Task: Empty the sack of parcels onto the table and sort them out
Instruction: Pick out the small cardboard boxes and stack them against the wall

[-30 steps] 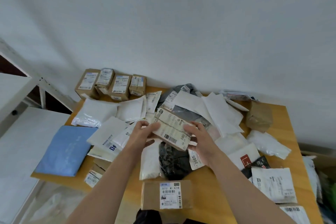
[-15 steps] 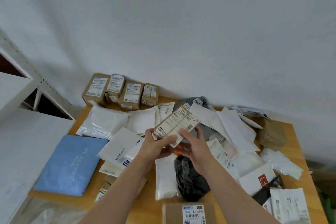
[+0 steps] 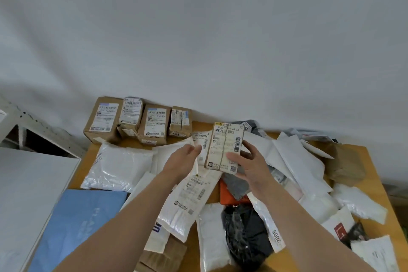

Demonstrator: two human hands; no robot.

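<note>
Sorting underway. Sack not in view; parcels are spread over the worktop (image 3: 373,174).

Right hand (image 3: 249,166) grips a small carton (image 3: 225,147) at centre frame, thumb across its lower front, fingers curled behind. The carton is held upright with its label toward the camera, likely so it can be read before placing. Left hand (image 3: 183,160) sits just left of the carton, fingers loosely straight, holding nothing. Cannot tell whether its fingertips touch the carton's edge.

Placement logic: rigid boxes stand as a row of cartons (image 3: 152,126) against the wall, upper left of centre, labels facing out, side by side. Judgement: the held carton belongs at the row's right end. Soft goods lie flat in front: white bags (image 3: 119,165) left of centre, blue mailer (image 3: 81,221) lower left. An unsorted heap fills centre and right, pieces overlapping.

Counts:
- 4 cartons in the row, 1 in hand.
- 1 blue mailer.
- 1 black bag (image 3: 245,236), bottom centre.
- 1 crumpled brown parcel (image 3: 344,165), right side.
- 1 orange item (image 3: 230,197), mostly buried.
- White bags: too overlapped for a firm count, well over 6.
</note>
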